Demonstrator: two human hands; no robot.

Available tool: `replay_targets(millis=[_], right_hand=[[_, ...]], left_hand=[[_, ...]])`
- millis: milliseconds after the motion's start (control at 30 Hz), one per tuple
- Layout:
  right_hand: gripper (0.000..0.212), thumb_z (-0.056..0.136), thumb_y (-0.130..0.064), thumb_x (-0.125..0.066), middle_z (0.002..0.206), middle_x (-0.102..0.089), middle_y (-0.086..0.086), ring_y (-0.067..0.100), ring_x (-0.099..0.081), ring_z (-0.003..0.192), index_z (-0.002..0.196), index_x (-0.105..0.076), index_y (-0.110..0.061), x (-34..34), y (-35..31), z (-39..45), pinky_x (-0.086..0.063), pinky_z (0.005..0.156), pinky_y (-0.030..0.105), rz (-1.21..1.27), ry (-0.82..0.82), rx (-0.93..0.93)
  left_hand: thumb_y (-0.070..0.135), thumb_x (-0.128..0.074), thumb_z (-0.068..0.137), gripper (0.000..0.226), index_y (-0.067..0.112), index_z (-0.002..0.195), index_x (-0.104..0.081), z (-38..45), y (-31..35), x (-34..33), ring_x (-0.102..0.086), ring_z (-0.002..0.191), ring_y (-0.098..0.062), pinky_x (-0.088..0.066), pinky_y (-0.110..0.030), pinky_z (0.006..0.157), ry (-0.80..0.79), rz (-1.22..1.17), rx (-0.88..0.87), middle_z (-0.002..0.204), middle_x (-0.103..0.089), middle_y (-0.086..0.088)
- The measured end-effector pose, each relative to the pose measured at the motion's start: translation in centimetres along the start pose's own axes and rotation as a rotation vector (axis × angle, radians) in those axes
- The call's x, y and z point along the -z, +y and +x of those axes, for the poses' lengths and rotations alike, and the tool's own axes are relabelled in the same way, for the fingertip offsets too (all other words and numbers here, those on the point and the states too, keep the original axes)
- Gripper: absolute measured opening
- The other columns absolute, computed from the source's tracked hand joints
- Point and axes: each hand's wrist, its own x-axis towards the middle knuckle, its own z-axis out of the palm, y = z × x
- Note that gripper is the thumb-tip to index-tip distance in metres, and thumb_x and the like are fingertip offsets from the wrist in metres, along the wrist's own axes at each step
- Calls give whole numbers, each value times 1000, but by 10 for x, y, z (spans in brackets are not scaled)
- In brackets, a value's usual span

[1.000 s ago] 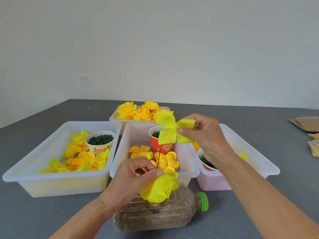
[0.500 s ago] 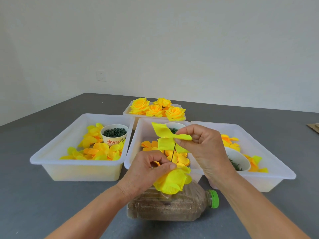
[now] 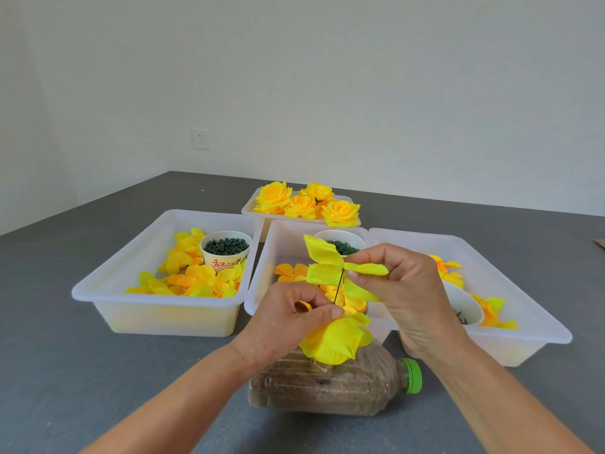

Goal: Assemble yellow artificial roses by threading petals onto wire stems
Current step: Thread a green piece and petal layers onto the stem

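Left hand (image 3: 288, 317) grip pinched on wire stem (image 3: 339, 287) above half-built rose (image 3: 334, 340). Right hand (image 3: 397, 285) grip pinches petal layer (image 3: 327, 273) at wire tip. Keep wire steady, centre hole over tip, slide down.

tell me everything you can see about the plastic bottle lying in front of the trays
The plastic bottle is clear, ribbed, and lies on its side on the grey table, its green screw cap on and pointing right. It looks nearly full of brown grainy stuff. It sits just in front of the middle white tray, below both hands. The half-made yellow flower covers part of its top; whether they touch is unclear.
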Motion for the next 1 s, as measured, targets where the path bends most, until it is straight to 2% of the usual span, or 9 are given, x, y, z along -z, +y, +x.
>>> replay_targets(millis=[133, 267, 333, 533, 600, 667, 800, 900, 1000], right_hand=[[26, 65, 3, -75, 79, -74, -4, 6, -69, 78, 77, -71, -19, 3, -1, -4, -55, 72, 20, -151, -53, 202], [14, 69, -1, -69, 87, -70, 3, 7, -66, 86, 81, -73, -8, 4, 1, -4, -53, 77, 20, -305, -82, 355], [14, 71, 1, -67, 87, -70, 4, 8, -65, 86, 82, -73, -5, 4, 0, -4, -54, 78, 23, -349, -89, 382], [16, 70, 7, -66, 84, -72, 10, 14, -64, 81, 82, -73, -1, 6, 5, -4, -53, 74, 35, -495, -99, 530], [17, 69, 8, -67, 83, -72, 10, 15, -63, 81, 83, -73, -1, 6, 7, -3, -52, 73, 36, -504, -93, 546], [19, 69, 7, -67, 83, -72, 9, 14, -62, 82, 84, -74, -2, 7, 10, -2, -51, 74, 34, -519, -84, 570], [15, 68, 5, -70, 83, -72, 7, 12, -63, 81, 80, -74, -3, 7, 18, -3, -49, 76, 31, -591, -100, 621], [11, 70, 2, -69, 82, -72, 7, 11, -63, 80, 78, -74, -3, 7, 21, -6, -47, 76, 24, -567, -135, 621], [10, 71, -1, -70, 84, -72, 5, 10, -65, 82, 79, -73, -3, 8, 25, -8, -50, 78, 26, -487, -166, 559]], left_hand=[[34, -69, 72, 9, 30, 63, -69, 0, 1, 0, -54, 66, -4, -44, -25, 64, 2, -5, -12, 66, -66, 10], [36, -69, 71, 12, 39, 60, -71, -2, 2, -1, -51, 60, 8, -41, -10, 59, -7, -36, 17, 61, -64, 21], [31, -70, 73, 16, 38, 59, -71, -1, 2, -1, -52, 59, 8, -41, -9, 58, 2, -37, 26, 60, -63, 21], [9, -71, 78, 15, 23, 76, -74, -5, -1, 7, -61, 73, 4, -48, -14, 70, -29, -75, 41, 73, -71, 13], [5, -69, 79, 10, 12, 86, -74, -7, -2, 11, -64, 86, -6, -50, -22, 81, -46, -63, 47, 86, -73, 3], [2, -68, 80, 14, 10, 90, -74, -9, -3, 13, -64, 92, -13, -50, -29, 87, -43, -79, 61, 92, -72, -2], [-1, -67, 80, 23, 13, 98, -70, -11, -2, 16, -66, 91, -11, -52, -29, 83, -66, -171, 88, 93, -73, 3], [8, -64, 75, 29, 3, 103, -68, -11, -4, 16, -66, 89, -14, -54, -31, 82, -76, -196, 84, 92, -72, -3], [2, -66, 78, 23, -1, 100, -68, -11, -5, 17, -66, 87, -16, -55, -34, 83, -76, -203, 100, 91, -71, -5]])
